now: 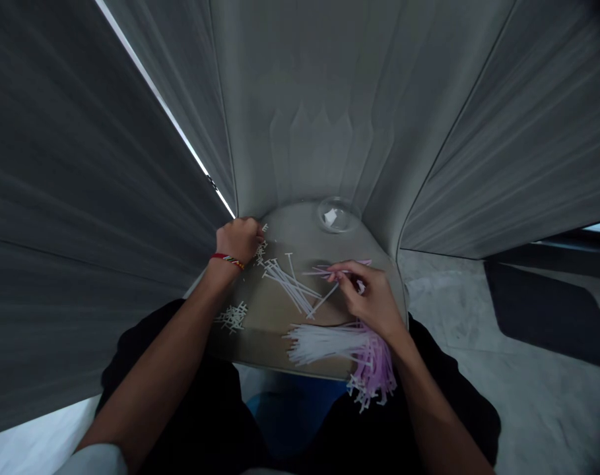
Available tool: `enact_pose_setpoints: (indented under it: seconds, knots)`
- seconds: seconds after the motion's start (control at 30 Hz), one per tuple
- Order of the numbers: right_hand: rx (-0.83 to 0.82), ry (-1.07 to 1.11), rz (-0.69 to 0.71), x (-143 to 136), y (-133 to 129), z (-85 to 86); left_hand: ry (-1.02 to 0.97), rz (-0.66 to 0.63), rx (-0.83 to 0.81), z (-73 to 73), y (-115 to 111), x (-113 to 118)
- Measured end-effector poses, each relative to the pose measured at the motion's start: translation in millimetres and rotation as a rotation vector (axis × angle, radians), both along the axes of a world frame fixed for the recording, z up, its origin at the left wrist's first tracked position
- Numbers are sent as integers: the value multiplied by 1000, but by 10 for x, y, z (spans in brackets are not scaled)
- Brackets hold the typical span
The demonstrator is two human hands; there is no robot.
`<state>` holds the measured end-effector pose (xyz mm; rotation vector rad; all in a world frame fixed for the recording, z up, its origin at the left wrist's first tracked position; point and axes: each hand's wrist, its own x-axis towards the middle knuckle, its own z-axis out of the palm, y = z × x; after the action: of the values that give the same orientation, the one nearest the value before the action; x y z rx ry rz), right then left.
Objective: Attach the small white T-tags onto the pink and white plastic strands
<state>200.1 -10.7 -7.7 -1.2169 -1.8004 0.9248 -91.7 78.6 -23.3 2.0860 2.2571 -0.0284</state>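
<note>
My left hand (240,239), with a braided band at the wrist, is closed at the seat's left edge. Its fingertips are over a small heap of short white pieces (261,252), and what they grip is too small to make out. My right hand (367,293) pinches a few thin pink-and-white sticks (321,271). Between the hands, several long white sticks with T-shaped ends (290,288) lie loosely across one another. A thick bundle of white sticks (324,344) lies nearer me, with pink sticks (373,366) drooping over the seat's front right edge.
A grey padded chair seat (265,340) bears everything, its tall backrest (324,79) rising behind. Another pile of short white pieces (233,317) lies at the front left. A clear round dish (348,218) holding a white scrap stands at the back. Grey curtains (488,132) hang on both sides.
</note>
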Motion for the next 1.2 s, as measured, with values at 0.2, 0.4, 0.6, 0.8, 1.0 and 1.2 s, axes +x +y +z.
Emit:
enact_pose_setpoints:
  seconds: [0.2,0.4,0.6,0.8,1.0,1.2]
  knots:
    - [-10,24,19,15,-8,-10,-57,-17,-5,-43,12,-29]
    - [54,-48,53,28,-2,-14,-219,-33,-20,-134,106,-160]
    - [28,-19,47,35,1,-18,-482,-84,-26,-134,187,-280]
    - [51,-56,87,55,14,-43,-703,-93,-60,-180,175,-339]
    - [65,-92,172,66,36,-32,-865,-66,-118,-113,126,-340]
    - [74,-138,131,62,48,-16,-995,-98,-101,15,-4,-292]
